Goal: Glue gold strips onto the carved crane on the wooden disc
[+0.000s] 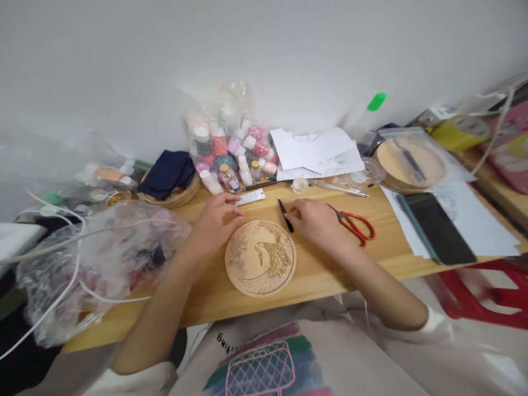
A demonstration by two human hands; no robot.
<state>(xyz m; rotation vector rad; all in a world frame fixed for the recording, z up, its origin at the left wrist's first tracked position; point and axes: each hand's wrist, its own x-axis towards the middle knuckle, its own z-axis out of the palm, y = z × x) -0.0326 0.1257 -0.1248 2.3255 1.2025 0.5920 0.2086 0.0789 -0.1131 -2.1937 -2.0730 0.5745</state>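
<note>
A round wooden disc [260,258] with a carved bird pattern lies flat near the table's front edge. My left hand [216,223] hovers at the disc's upper left, its thumb and fingers apart with nothing between them. Beyond the disc's upper right, my right hand [309,219] is at a black pen-like tool [285,215] lying on the wood; its fingers are bent close together at the tool's side, and whether they grip it is unclear. Red-handled scissors [359,226] lie to the right of my right hand, their blades partly hidden. A white tube [251,197] lies above my left hand.
Small bottles [229,179] and bagged bead jars [218,144] stand at the back, beside white papers [319,154]. Crumpled plastic bags [111,247] and white cables cover the left. At right are a phone [439,228] and a round wooden piece [410,165].
</note>
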